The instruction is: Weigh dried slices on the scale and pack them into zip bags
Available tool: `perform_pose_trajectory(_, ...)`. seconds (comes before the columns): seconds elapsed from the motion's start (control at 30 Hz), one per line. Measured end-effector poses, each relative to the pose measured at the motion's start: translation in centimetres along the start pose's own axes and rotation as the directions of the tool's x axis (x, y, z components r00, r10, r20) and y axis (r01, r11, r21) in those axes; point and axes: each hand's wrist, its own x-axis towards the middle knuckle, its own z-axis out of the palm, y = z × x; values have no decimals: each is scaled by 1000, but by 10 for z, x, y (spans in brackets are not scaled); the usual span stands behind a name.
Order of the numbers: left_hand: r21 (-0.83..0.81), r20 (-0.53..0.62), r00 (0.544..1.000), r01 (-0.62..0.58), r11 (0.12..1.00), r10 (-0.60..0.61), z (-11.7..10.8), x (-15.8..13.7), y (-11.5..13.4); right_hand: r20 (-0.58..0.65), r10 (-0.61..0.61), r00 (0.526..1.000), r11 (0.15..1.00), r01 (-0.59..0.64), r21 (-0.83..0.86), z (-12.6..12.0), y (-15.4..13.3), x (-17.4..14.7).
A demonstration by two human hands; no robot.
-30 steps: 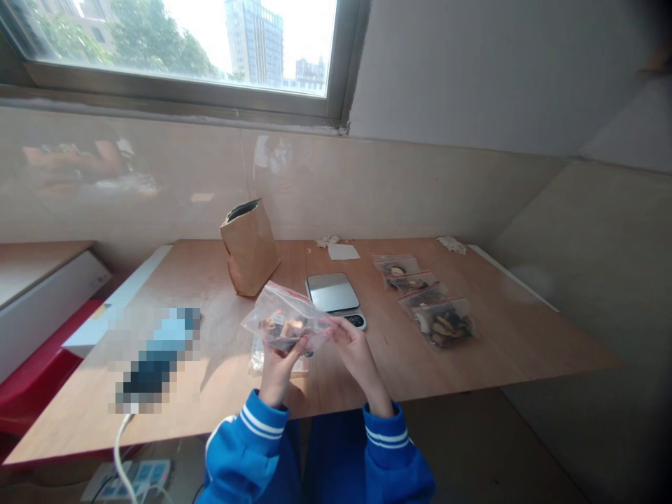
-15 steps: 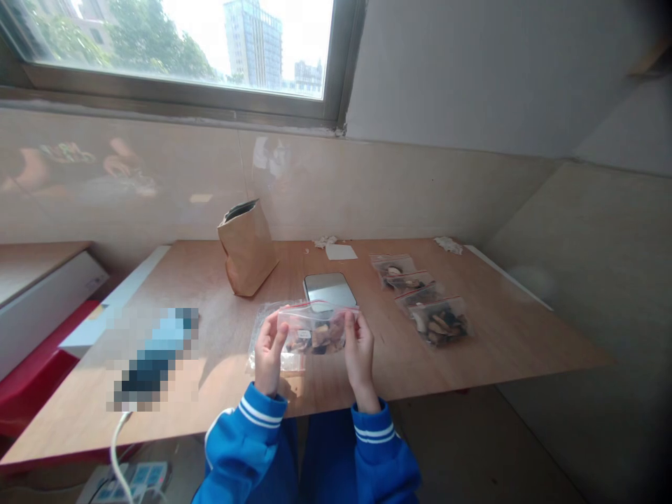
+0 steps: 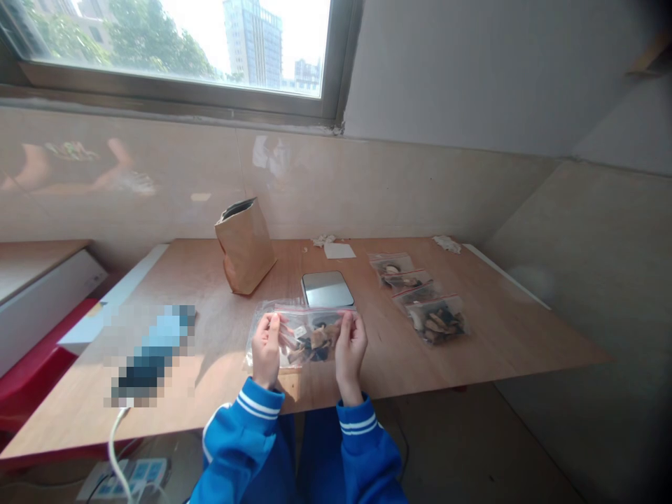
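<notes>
The fingers (image 3: 274, 327) of the left hand (image 3: 265, 355) and right hand (image 3: 351, 353) pinch opposite upper ends of a clear, red-striped plastic zip bag (image 3: 313, 325), its long axis running crosswise between them.

The site was an indoor room of undetermined type, indicated by a window (image 3: 173, 49), tiled wall (image 3: 367, 185), wooden table (image 3: 498, 322) and red seat (image 3: 36, 374).

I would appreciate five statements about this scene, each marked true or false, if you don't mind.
1. The left hand and right hand hold one clear bag. True.
2. The brown paper bag lies flat. False: it stands with its top open.
3. The silver-topped scale lies beyond the clear bag. True.
4. The overlapping filled bags lie left of the scale. False: right of it.
5. Both sleeves are red. False: they are blue.
</notes>
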Motion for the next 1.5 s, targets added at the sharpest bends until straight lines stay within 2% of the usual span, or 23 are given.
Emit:
perform_pose_trajectory(0.07, 0, 4, 1000, 13, 1000, -13, -1, 3, -6, 44, 50, 998, 998, -51, 21, -3, 4, 5)
perform_pose_trajectory(0.17, 43, 39, 999, 29, 999, -31, -7, 7, -15, 207, 127, 970, 990, -138, 40, -11, 14, 14)
perform_pose_trajectory(0.27, 113, 68, 996, 49, 992, -57, -14, 8, -24, 295, 93, 951, 994, -106, 31, -17, 26, 19)
perform_pose_trajectory(0.43, 225, -10, 996, 88, 971, -88, -18, 11, -38, 194, 35, 980, 999, -42, 34, -17, 39, 16)
perform_pose_trajectory(0.6, 231, -61, 994, -76, 970, 93, -20, 18, -41, 153, 28, 988, 1000, -27, -8, -19, 41, 17)
perform_pose_trajectory(0.7, 214, -87, 991, -78, 974, 98, -22, 20, -40, 129, 60, 990, 998, -60, 0, -23, 39, 19)
perform_pose_trajectory(1.07, 258, -24, 993, -103, 961, 113, -20, 12, -36, 204, -25, 979, 996, 42, -83, -28, 39, 15)
perform_pose_trajectory(1.27, 234, -51, 983, -158, 959, 174, -22, 14, -37, 86, -101, 991, 981, 113, -159, -31, 42, 17)
perform_pose_trajectory(1.4, 249, -76, 978, -172, 953, 196, -23, 15, -36, 63, -129, 990, 976, 138, -166, -30, 42, 18)
perform_pose_trajectory(1.5, 231, -62, 982, -160, 960, 178, -22, 15, -36, 62, -99, 993, 988, 106, -111, -29, 42, 18)
